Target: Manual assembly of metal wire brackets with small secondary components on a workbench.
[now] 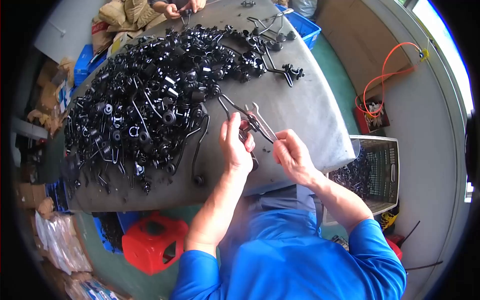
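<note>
My left hand [236,150] is closed around a black bent-rod bracket [252,122] with a clamp-like fitting, held above the near right part of the table. Its thin rod legs point away toward the pile. In my right hand [294,156] is a silver open-ended wrench [268,132], gripped near its lower end. The wrench lies along the bracket, its jaw just beyond the fitting; whether it touches a nut I cannot tell. Left of my hands spreads a large heap of black metal brackets [155,95], several with bent rods and round rubber-like bushings.
The heap sits on a grey table [312,115]. Across it, another person's hands [184,7] hold a similar part. A crate of small parts [387,172] stands at the right, a red stool [150,242] below left, a blue bin [305,27] behind. An orange hose [384,75] hangs by the wall.
</note>
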Demonstrator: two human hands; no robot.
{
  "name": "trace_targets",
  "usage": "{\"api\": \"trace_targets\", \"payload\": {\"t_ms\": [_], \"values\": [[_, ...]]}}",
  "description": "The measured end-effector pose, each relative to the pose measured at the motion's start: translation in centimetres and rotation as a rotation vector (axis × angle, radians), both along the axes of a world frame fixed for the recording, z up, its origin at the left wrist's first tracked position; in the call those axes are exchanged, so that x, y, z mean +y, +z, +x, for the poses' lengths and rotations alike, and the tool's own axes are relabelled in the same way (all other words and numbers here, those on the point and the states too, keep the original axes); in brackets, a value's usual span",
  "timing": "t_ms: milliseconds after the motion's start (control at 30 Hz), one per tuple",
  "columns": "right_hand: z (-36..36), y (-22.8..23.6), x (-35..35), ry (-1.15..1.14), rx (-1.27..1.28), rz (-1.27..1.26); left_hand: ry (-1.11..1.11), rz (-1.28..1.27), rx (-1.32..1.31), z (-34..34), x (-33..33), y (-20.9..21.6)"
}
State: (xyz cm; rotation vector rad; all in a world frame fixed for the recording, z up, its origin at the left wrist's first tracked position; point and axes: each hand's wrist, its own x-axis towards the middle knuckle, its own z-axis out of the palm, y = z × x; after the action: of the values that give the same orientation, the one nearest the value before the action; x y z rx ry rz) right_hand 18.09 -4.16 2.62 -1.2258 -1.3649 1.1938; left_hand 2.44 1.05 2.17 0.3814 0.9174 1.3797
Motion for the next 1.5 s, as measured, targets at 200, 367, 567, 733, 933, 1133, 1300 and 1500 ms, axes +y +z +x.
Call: {"api": "trace_targets", "payload": {"t_ms": [200, 367, 567, 733, 933, 1133, 1300, 1500], "values": [[-1.0, -0.6, 0.3, 0.046, -0.115, 0.125, 0.067, -0.058, -0.036, 0.6, 0.0, -0.4], [1.5, -1.5, -0.4, -0.281, -0.220, 0.360, 0.065, -0.010, -0.081, -0.5, 0.1, 0.0], [0.9, -2.6, -1.0, -0.144, -0.595, 0.615, 0.095, -0.001, -0.066, 0.0, 0.5, 0.3], [1.1, -1.8, -0.9, -0.103, -0.585, 0.575, 0.111, 0.114, 0.196, 0.4, 0.0, 0.3], [2.8, 8.6, 0.6, -0.116, -0.557, 0.832, 0.023, 0.767, 0.851, 0.6, -1.6, -0.4], [-0.1, 7.1, 8.5, -0.214, -0.406, 0.482, -0.015, 1.159, 1.162, 1.4, -3.5, -1.2], [-1.7, -0.6, 10.6, 0.031, -0.827, 0.153, -0.167, 1.348, 1.197, 0.2, -4.9, -2.3], [2.8, -2.1, 11.5, -0.030, -0.503, -0.125, -0.222, 1.258, 1.201, -1.0, -6.3, -2.6]]}}
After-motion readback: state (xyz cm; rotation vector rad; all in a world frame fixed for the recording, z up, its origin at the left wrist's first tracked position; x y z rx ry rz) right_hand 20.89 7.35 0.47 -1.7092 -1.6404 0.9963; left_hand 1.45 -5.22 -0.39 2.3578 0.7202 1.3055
